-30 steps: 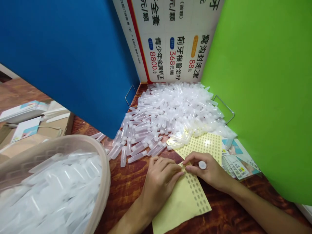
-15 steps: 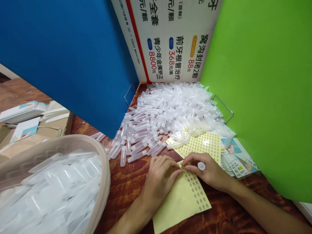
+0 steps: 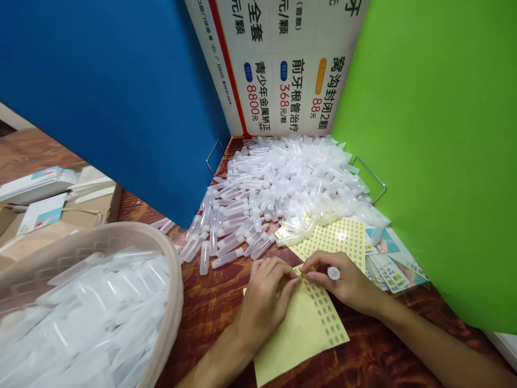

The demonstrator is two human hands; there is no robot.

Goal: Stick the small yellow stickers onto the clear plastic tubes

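Observation:
A yellow sticker sheet (image 3: 288, 345), with rows of small grey oval stickers along its right side, lies under both hands. My left hand (image 3: 264, 296) rests over its upper left part. Thumb and forefinger there are pinched together, and anything between them is too small to make out. My right hand (image 3: 343, 280) is closed around a small translucent plastic tube (image 3: 333, 274), of which only the round white end shows. The right thumb and forefinger come together at the sheet's top edge, close to the left fingertips.
A heap of similar tubes (image 3: 291, 178) lies ahead, partly over a second sticker sheet (image 3: 339, 237). Printed cards (image 3: 391, 269) lie at right. A basket (image 3: 172, 280) full of tubes stands left. Blue (image 3: 121, 97), white printed (image 3: 278, 64) and green (image 3: 436, 134) boards surround the heap.
My left fingertips have drawn slightly left, away from the right fingertips. My right hand still has the tube and is almost unmoved.

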